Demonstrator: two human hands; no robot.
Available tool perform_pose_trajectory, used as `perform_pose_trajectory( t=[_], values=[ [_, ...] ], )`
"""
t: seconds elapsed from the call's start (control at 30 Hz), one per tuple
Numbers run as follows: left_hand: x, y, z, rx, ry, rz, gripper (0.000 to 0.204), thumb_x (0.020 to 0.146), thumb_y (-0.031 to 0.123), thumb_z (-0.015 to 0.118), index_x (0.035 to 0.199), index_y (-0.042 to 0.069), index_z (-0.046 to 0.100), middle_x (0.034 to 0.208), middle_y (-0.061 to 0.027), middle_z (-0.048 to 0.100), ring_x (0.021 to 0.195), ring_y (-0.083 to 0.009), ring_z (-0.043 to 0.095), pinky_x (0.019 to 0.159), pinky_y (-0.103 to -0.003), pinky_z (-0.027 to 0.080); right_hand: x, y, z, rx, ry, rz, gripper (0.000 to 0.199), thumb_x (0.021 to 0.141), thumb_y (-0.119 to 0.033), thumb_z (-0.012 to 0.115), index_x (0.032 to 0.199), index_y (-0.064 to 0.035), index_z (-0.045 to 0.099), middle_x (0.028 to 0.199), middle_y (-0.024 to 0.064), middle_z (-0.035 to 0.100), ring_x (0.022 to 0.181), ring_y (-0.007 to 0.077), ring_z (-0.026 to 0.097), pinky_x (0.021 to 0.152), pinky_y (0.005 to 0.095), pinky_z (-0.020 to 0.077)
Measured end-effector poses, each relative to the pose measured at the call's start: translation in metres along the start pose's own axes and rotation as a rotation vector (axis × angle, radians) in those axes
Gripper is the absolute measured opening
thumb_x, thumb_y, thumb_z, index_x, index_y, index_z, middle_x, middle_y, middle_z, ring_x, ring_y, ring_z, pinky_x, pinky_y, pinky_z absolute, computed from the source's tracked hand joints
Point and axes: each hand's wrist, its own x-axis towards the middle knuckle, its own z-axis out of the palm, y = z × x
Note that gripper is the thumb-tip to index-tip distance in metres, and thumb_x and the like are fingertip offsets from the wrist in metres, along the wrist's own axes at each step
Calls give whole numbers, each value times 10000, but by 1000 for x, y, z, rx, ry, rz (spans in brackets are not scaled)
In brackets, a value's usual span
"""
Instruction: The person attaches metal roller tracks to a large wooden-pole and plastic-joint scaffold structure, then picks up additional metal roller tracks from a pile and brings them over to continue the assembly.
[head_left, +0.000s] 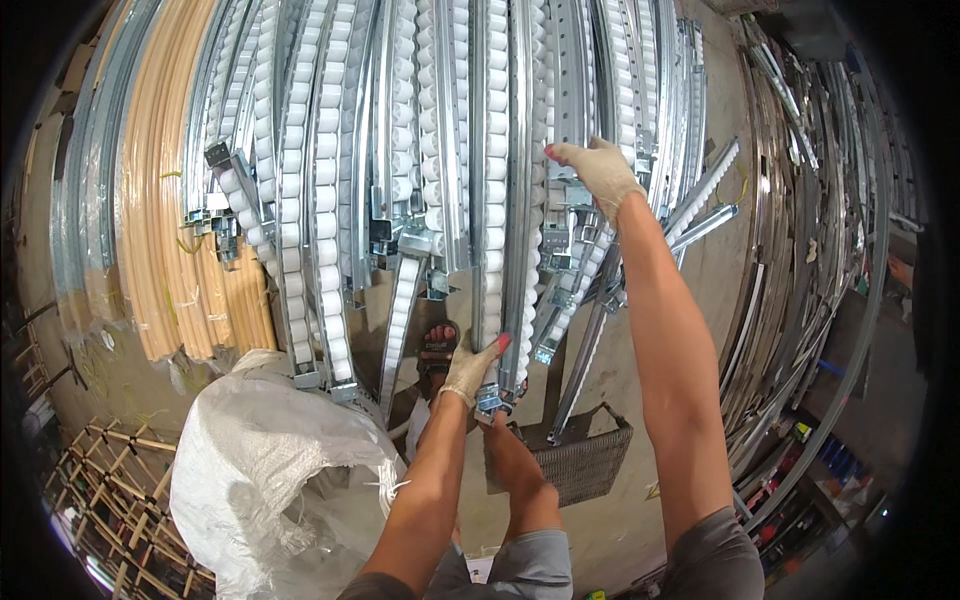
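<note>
Long metal roller tracks with white plastic rollers lean in a dense stack in front of me. My left hand, in a pale glove with red fingertips, grips the lower end of one roller track near its metal end bracket. My right hand, gloved the same way, holds a track higher up at a joint of grey metal brackets. Both bare forearms rise from the lower edge. My knee and a sandalled foot show between the arms.
A bundle of tan plastic tubes leans at the left. A big white woven sack lies at lower left beside wooden lattice frames. A dark woven basket rests on the floor. Curved metal rails fill the right side.
</note>
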Motion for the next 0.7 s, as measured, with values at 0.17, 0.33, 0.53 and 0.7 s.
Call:
perform_pose_trajectory(
  t=[0.17, 0.33, 0.53, 0.7],
  values=[
    [10, -7, -6, 26, 15, -2, 625, 863, 264, 806, 1361, -4, 541, 1219, -87, 656, 1075, -173, 620, 927, -313, 498, -38, -33, -17, 567, -171, -103, 591, 877, -315, 707, 1281, 60, 495, 1151, 187, 639, 862, 226, 685, 642, 287, 524],
    [17, -16, -12, 13, 60, 32, 662, 818, 345, 843, 1322, 4, 582, 1185, -85, 673, 1055, -175, 627, 903, -323, 510, -86, -4, 13, 581, 38, -138, 658, 899, -252, 716, 1329, 107, 370, 1033, 156, 632, 830, 206, 668, 660, 307, 595],
    [18, -3, -8, -11, 12, 52, 628, 867, 289, 807, 1358, -3, 548, 1183, -91, 663, 1042, -171, 621, 893, -304, 510, -168, 114, 51, 145, 139, -274, 528, 882, -217, 718, 1254, 63, 470, 1057, 256, 677, 938, 374, 677, 860, 425, 518],
    [16, 4, -7, 140, -35, 20, 729, 910, 507, 694, 1456, 68, 494, 1367, -83, 553, 1271, -200, 473, 1088, -337, 341, -251, 192, 96, 98, 148, -232, 637, 862, -271, 728, 1329, 53, 440, 1099, 288, 645, 975, 440, 664, 855, 448, 526]
  ],
)
